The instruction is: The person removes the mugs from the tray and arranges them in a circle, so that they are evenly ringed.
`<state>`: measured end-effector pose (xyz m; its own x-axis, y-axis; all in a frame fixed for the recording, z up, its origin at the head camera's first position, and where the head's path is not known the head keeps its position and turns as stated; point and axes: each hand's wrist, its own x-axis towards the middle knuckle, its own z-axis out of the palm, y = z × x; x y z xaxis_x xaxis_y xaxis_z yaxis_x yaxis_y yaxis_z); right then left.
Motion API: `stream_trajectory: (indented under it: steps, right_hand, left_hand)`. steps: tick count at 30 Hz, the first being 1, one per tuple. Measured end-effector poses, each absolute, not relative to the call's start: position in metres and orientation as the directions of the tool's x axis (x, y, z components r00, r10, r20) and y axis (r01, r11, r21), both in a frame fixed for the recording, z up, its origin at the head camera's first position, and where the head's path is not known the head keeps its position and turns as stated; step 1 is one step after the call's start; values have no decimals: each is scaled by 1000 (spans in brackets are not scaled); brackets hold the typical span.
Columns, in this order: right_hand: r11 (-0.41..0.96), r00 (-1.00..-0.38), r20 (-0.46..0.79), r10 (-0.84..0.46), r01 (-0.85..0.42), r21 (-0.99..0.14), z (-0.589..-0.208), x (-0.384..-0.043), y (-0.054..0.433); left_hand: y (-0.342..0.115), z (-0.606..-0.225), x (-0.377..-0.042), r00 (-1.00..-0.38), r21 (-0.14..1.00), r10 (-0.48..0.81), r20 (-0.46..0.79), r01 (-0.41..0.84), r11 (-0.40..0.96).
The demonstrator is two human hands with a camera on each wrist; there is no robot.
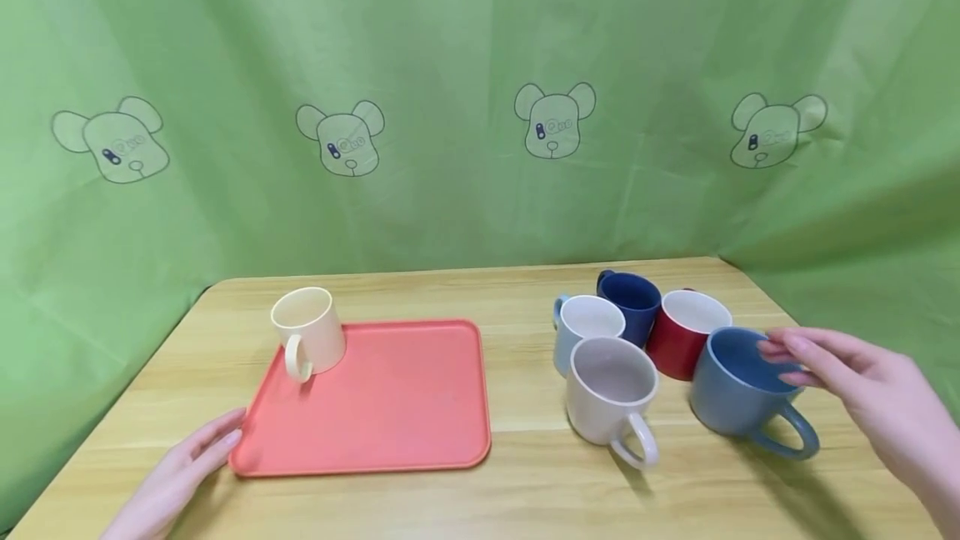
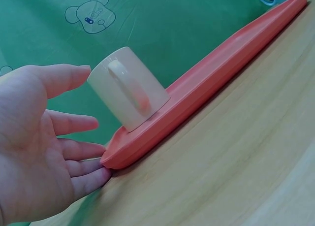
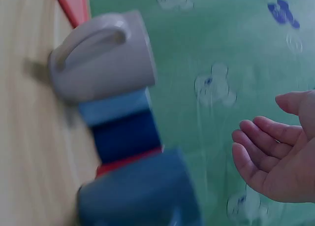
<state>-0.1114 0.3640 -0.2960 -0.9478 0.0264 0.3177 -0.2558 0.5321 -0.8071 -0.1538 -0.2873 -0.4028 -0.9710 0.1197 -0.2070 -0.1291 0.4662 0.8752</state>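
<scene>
At the lower left, my left hand (image 1: 176,473) has its fingertips at the left edge of a coral-red tray (image 1: 390,407); the left wrist view shows its fingers extended and the thumb apart. A cream mug (image 1: 318,340) stands upright on the tray's back left corner, handle toward me. My right hand (image 1: 862,377) is over the right rim of a large grey-blue mug (image 1: 716,394), fingers loosely bent and holding nothing. In the right wrist view the hand (image 3: 275,157) appears apart from that mug (image 3: 138,191). The grey-blue mug's handle points to the front right.
Close to the grey-blue mug stand a pale grey mug (image 1: 596,411), a light blue mug (image 1: 567,347), a navy mug (image 1: 637,323) and a red mug (image 1: 667,348), all upright. A green curtain (image 1: 450,215) hangs behind the wooden table (image 1: 525,490).
</scene>
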Motion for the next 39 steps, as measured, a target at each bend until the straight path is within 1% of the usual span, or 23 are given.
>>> stream_trajectory:
  steps: [5,12,18,21,27,32,39]
  right_hand:
    - [527,-955,289,-65,-279,-803,-271,-131,331]
    - [496,-938,298,-177,-347,-796,-245,-157,279]
    - [573,-952,193,-237,-297,-764,-226,-169,233]
    - [566,-941,176,-289,-317,-761,-221,-176,210]
    - [482,-906,162,-391,-352,-802,-218,-192,164]
    - [395,-859,176,-481,-391,-831,-226,-201,122]
    - [367,-841,144,-522,-374,-852,-242,-208,72]
  left_hand:
    - [-286,-403,-153,-974,879,121,-191,-115,462]
    - [-287,-402,-152,-978,881,118,-174,-102,461]
    - [-285,-403,-152,-975,868,113,-193,-117,482]
    - [-285,-403,-153,-973,863,105,-207,-131,487]
    - [-286,-402,-154,-970,857,96,-222,-147,494]
    - [-286,-402,-153,-974,858,98,-204,-129,497]
    - [-285,-403,-154,-975,864,92,-201,-132,486]
